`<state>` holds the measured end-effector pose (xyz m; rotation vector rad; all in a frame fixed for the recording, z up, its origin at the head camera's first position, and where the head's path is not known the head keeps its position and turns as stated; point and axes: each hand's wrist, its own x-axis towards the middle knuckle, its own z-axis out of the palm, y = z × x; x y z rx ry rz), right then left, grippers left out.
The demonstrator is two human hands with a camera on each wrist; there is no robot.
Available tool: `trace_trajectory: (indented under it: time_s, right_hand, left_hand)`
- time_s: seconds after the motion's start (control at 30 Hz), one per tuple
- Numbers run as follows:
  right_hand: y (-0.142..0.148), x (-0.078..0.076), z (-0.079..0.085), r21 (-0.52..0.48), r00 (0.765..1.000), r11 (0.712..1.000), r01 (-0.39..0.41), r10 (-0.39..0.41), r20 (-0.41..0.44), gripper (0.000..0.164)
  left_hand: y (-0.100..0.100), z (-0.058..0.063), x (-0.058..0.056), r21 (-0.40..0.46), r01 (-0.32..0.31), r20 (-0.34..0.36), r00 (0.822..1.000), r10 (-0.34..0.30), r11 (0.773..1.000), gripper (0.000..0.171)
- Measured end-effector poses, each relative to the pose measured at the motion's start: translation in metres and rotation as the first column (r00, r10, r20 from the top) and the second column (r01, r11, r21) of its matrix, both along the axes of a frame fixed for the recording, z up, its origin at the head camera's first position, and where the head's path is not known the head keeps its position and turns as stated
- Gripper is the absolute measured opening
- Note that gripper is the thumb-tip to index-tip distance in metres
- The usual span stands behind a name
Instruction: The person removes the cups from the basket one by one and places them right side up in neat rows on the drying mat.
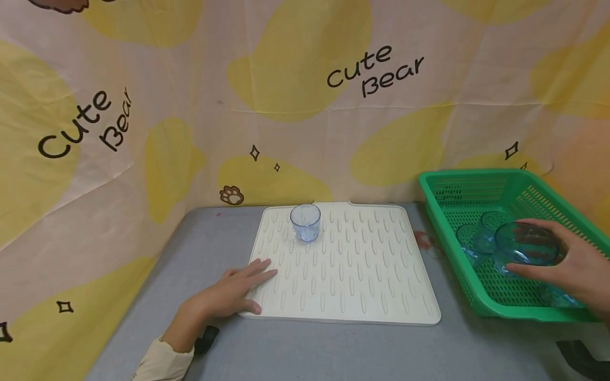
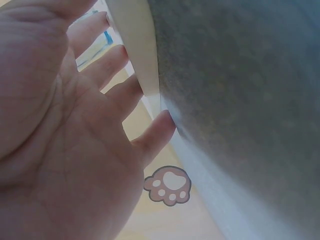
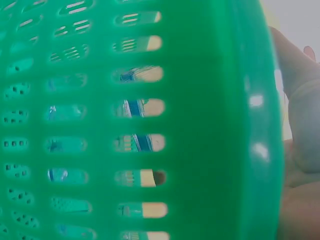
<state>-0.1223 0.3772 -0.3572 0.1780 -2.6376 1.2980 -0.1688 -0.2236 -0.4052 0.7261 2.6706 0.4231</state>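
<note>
My left hand [image 1: 233, 290] rests on the left edge of a white ridged drying mat [image 1: 352, 296], fingers spread and nearly straight. Toward the mat's back left, a clear bluish drinking glass [image 1: 306, 225] stands upright. Over the green basket [image 1: 476, 309] at the right, my right hand [image 1: 579, 262] grips a blue glass [image 1: 524, 246] between thumb and fingers. More blue glasses [image 1: 472, 238] lie in the basket, one of them [image 1: 559, 296] near its front right. In the right wrist view the basket's slotted wall [image 3: 210, 125] hides most of the held glass.
A grey tabletop [image 1: 333, 349] lies beneath the mat and basket. Behind and to the left hangs a yellow-patterned cloth [image 1: 295, 63]. A dark curved object [image 1: 581, 360] shows at the lower right edge.
</note>
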Motion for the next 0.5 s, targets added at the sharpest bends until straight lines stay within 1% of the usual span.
trace_trajectory:
  time_s: [0.2,0.5]
  right_hand:
    - [-0.004,0.003,0.004,0.015,1.000,1.000,0.001,-0.001,0.003,0.081]
    - [-0.011,0.007,0.007,0.062,1.000,0.998,-0.002,0.001,0.009,0.078]
  left_hand:
    - [0.000,0.000,0.000,-0.002,0.006,-0.008,1.000,-0.006,1.000,0.086]
    - [0.002,0.000,-0.001,-0.002,-0.010,0.010,1.000,0.010,1.000,0.086]
